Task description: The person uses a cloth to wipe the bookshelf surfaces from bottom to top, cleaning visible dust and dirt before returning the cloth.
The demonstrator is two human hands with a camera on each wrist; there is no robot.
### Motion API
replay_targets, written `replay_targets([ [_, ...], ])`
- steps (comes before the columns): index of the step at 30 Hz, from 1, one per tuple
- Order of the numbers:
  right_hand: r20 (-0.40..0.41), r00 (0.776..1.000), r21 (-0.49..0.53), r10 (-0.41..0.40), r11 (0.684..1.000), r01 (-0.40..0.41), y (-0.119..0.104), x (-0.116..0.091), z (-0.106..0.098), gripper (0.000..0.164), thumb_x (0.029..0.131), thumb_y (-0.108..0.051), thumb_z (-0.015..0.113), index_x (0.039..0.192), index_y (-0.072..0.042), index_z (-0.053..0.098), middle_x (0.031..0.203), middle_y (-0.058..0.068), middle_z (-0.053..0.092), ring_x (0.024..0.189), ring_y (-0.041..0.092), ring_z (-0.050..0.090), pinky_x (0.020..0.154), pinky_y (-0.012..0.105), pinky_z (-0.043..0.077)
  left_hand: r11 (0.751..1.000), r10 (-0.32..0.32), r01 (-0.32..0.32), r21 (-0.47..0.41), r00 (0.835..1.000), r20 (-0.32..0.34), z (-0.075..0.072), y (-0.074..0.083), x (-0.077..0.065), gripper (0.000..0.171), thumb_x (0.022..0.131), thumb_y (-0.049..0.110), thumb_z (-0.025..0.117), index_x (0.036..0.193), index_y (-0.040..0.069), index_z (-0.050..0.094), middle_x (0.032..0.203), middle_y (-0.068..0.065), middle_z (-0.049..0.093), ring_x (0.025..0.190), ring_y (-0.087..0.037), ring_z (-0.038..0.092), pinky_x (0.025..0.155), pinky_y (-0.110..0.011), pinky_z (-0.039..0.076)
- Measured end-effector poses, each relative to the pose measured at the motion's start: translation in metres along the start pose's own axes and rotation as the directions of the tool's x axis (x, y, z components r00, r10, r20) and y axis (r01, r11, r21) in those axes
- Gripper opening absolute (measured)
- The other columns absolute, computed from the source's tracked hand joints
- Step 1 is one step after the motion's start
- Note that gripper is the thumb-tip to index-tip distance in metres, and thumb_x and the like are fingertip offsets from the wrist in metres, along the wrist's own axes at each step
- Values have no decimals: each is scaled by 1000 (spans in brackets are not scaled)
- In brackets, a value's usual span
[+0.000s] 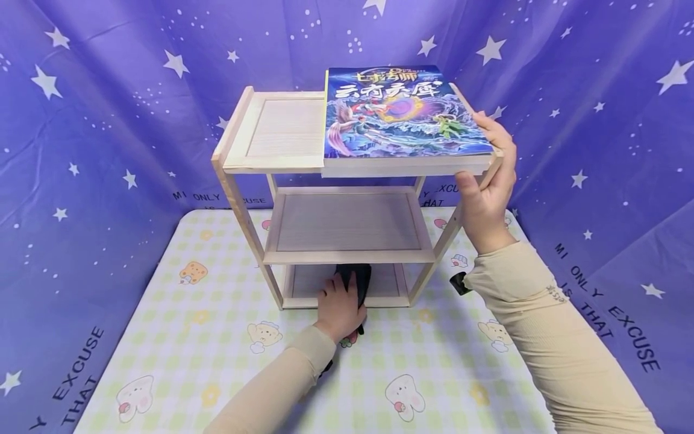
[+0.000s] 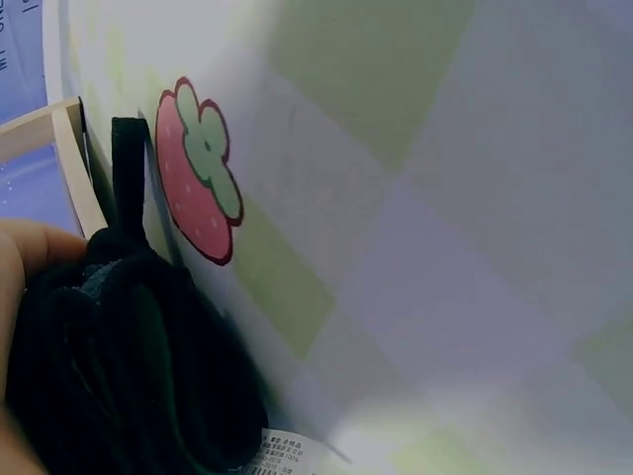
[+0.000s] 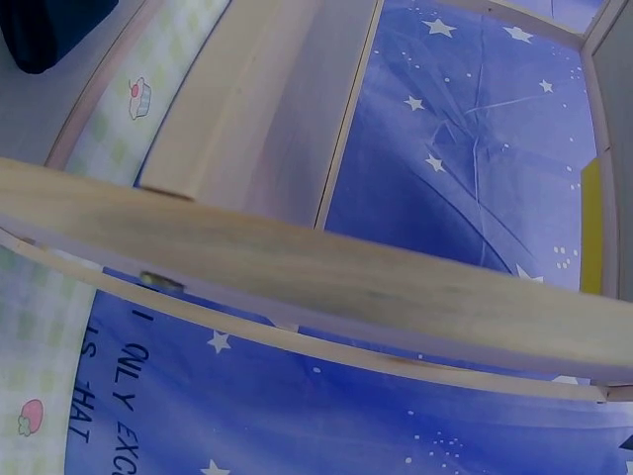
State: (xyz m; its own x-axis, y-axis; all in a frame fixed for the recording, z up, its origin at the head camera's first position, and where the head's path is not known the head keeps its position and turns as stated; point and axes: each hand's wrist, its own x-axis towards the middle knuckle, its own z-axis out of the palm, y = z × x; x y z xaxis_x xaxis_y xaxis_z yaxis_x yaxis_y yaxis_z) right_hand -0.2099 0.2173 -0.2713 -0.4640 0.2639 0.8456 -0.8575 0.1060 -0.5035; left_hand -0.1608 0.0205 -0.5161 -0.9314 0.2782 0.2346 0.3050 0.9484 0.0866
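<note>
My left hand point(image 1: 340, 308) grips a dark folded cloth point(image 1: 365, 282) at the front of the bottom tier of a pale wooden three-tier shelf point(image 1: 287, 129). In the left wrist view the dark cloth point(image 2: 188, 366) shows thick soft folds, a short strap standing out and a white printed label point(image 2: 282, 452). A finger point(image 2: 40, 245) lies along its left side. My right hand point(image 1: 488, 199) holds the shelf's upper right side, thumb in front and fingers round the outer rail. Beside it a thick illustrated book point(image 1: 403, 114) lies flat on the right part of the top tier.
The middle tier point(image 1: 349, 223) is a bare panel. The shelf stands on a table with a checked, cartoon-printed cloth point(image 1: 217, 355). A purple star-printed curtain point(image 1: 119, 120) hangs close behind and on both sides. The right wrist view shows the shelf's side rail point(image 3: 326, 277) close up.
</note>
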Motion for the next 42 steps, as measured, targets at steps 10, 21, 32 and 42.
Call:
replay_targets([
  [10,10,1000,11,10,1000,-11,-1,0,0,86,68,-66,79,117,-2,51,137,5,53,144,30,36,120,42,28,999,51,-51,19,998,22,-2,4,3,71,85,47,65,144,9,51,133,-22,56,112,-40,57,79,-50,50],
  [21,12,1000,45,6,999,-6,-2,0,3,86,68,-64,80,117,-1,50,136,3,53,144,31,36,120,43,28,984,155,-160,76,985,74,-2,7,7,70,86,52,65,146,18,49,136,-15,57,112,-35,58,78,-47,50],
  [32,14,1000,42,9,999,-10,0,0,1,86,67,-65,81,117,-1,51,137,8,53,143,30,35,120,43,29,970,205,-220,107,969,139,-4,12,8,71,86,50,67,148,24,45,140,-10,54,117,-31,57,82,-49,51],
  [42,16,1000,15,13,1000,-14,-1,-1,0,91,67,-68,79,120,0,49,138,12,52,143,29,35,119,41,30,958,259,-274,85,954,149,-4,11,8,75,84,47,72,150,25,42,145,-9,51,119,-30,57,85,-46,51],
])
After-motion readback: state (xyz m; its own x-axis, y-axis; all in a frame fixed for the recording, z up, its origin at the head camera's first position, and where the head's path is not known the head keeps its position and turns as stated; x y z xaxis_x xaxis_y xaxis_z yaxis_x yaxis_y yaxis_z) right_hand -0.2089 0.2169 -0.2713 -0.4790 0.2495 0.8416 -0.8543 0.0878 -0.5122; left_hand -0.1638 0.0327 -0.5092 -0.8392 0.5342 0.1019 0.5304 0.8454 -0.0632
